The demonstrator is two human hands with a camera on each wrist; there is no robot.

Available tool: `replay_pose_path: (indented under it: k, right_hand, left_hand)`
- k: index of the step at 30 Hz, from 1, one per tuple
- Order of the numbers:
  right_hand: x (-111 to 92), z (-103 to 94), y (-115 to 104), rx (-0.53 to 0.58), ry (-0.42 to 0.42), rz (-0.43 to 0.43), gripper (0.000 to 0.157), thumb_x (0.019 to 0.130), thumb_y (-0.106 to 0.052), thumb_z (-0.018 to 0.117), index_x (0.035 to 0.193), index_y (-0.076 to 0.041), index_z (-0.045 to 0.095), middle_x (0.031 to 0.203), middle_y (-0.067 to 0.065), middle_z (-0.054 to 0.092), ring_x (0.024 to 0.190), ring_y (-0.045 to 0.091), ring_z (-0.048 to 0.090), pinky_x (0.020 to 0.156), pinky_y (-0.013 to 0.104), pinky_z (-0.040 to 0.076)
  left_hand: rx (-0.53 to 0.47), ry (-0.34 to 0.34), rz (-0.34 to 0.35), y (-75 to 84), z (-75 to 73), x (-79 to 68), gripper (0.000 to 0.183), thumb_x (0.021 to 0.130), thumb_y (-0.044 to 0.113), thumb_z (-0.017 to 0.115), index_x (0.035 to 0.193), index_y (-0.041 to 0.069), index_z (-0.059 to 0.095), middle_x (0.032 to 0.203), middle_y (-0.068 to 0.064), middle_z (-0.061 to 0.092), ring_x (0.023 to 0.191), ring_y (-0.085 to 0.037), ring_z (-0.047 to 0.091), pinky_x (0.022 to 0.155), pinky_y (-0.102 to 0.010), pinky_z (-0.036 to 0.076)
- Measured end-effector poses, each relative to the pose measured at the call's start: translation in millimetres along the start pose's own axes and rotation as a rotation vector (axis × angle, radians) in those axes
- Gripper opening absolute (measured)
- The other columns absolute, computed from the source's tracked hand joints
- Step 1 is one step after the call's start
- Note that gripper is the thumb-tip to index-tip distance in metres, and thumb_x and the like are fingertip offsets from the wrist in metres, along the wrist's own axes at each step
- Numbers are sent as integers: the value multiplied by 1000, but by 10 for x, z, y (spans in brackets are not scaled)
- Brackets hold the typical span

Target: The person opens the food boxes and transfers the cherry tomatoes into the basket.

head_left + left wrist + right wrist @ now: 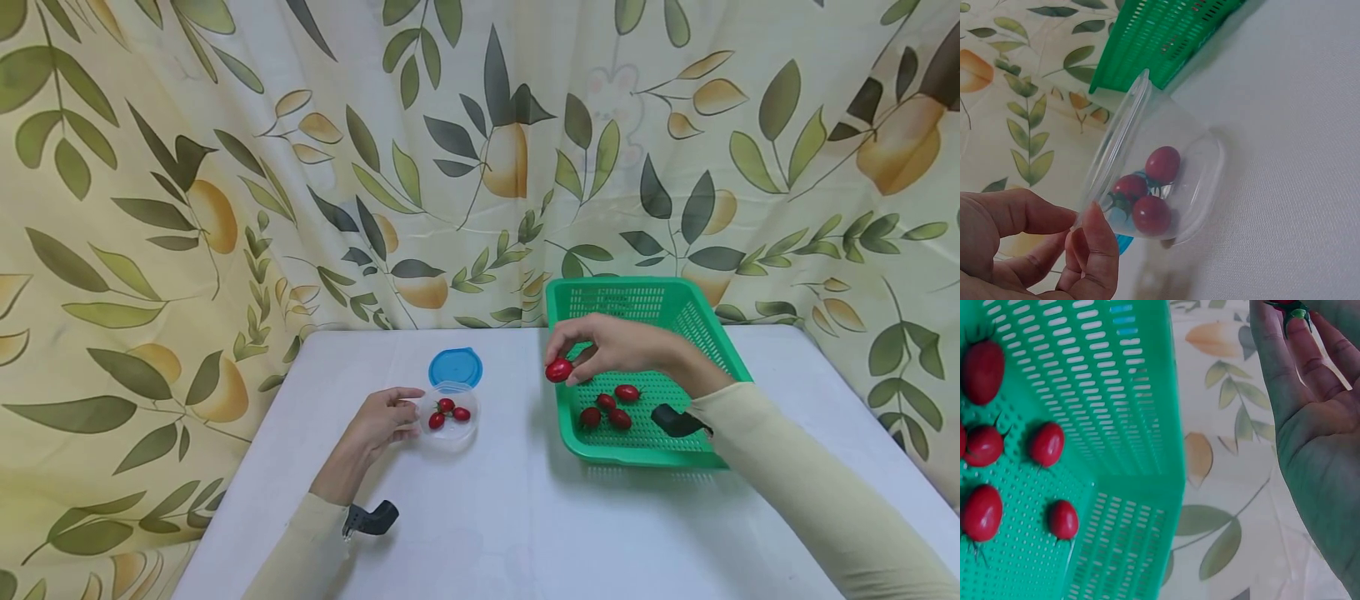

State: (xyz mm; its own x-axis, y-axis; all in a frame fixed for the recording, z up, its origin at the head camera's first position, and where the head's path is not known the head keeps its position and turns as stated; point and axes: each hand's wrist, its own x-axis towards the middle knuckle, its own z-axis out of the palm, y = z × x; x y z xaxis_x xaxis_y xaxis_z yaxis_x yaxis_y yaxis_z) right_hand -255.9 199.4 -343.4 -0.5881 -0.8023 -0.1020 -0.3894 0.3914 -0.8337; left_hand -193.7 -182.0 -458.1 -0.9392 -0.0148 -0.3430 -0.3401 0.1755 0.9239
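Observation:
My left hand [384, 422] pinches the rim of a clear plastic tub [1200, 181] between thumb and fingers. Inside the tub lie three cherry tomatoes [1151, 215], red with green stems. Over the left side of a green basket [564, 450], my right hand [611, 343] holds a cherry tomato [558, 370] between thumb and fingertips. In the right wrist view, only the held tomato's green stem end and a bit of red show at the top edge. Several more cherry tomatoes [1046, 444] rest on the basket's perforated floor.
A round blue lid [455, 367] lies on the white table [480, 517] just behind the tub. The basket's slotted walls rise at the table's right side. A leaf-and-fruit patterned curtain [465, 167] hangs along the back and left.

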Motion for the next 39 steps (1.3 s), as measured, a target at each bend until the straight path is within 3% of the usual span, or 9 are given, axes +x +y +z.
replay_pose_path:
  k: [8, 16, 25, 33, 39]
  right_hand:
    - [-114, -83, 98, -46, 37, 0, 29, 86, -13, 81, 113, -18, 70, 115, 4, 67, 109, 28, 64, 92, 42, 58]
    - [-228, -143, 231, -11, 59, 8, 29, 87, -12, 80, 113, -15, 70, 116, 10, 65, 104, 34, 64, 92, 33, 59]
    - [-355, -224, 380, -23, 91, 12, 29, 89, -11, 78, 116, -13, 69, 116, 10, 65, 106, 29, 62, 94, 34, 58]
    - [-458, -286, 470, -19, 141, 73, 30, 88, -12, 79, 117, -13, 69, 120, 10, 66, 114, 31, 61, 92, 32, 58]
    - [-512, -316, 545, -10, 144, 68, 34, 89, -11, 78, 121, -6, 67, 122, 13, 67, 110, 27, 64, 89, 31, 59]
  left_hand:
    - [-2, 1, 5, -17, -2, 5, 38, 94, -2, 61, 131, 3, 65, 104, -14, 56, 84, -24, 60, 73, -30, 61]
    - [-4, 7, -1, -32, -8, 13, 36, 94, -2, 61, 129, 5, 66, 106, -14, 55, 86, -25, 60, 74, -30, 61]
    - [0, 5, -2, -39, -6, 30, 35, 95, -1, 61, 129, 5, 66, 106, -15, 56, 88, -26, 60, 75, -31, 61]
    - [11, 7, -7, -36, -1, 31, 35, 95, 0, 61, 129, 6, 66, 107, -15, 56, 87, -26, 60, 74, -30, 61]
    - [11, 2, -5, -36, 1, 29, 35, 95, 0, 61, 129, 6, 66, 107, -15, 56, 87, -26, 60, 74, -30, 61]
